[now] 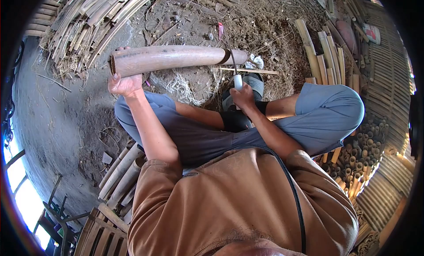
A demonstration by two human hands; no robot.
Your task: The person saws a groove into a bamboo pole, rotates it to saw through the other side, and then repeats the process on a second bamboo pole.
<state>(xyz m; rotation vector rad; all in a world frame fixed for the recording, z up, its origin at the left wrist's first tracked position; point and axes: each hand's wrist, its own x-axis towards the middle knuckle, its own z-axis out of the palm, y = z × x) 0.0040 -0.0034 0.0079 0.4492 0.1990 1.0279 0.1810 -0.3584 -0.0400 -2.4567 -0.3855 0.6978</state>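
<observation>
A thick bamboo tube (170, 58) lies crosswise in front of my legs, its open end at the left and a dark ring near its right end. My left hand (126, 83) holds the tube from below at that open end, thumb at the rim. My right hand (243, 97) is closed around the pale handle of a knife (238, 82). The thin dark blade points away from me and crosses the tube close to its right end; whether it touches or cuts in is hard to tell. Just beneath, a thin bamboo strip (265, 72) lies over a dark bucket (255, 81).
Split bamboo strips (95, 20) are piled at the upper left. Upright bamboo pieces (324, 53) stand at the right, with a stack of small tubes (360, 154) below. More tubes (121, 174) lie beside my left hip. Fibres and shavings (183, 88) litter the ground.
</observation>
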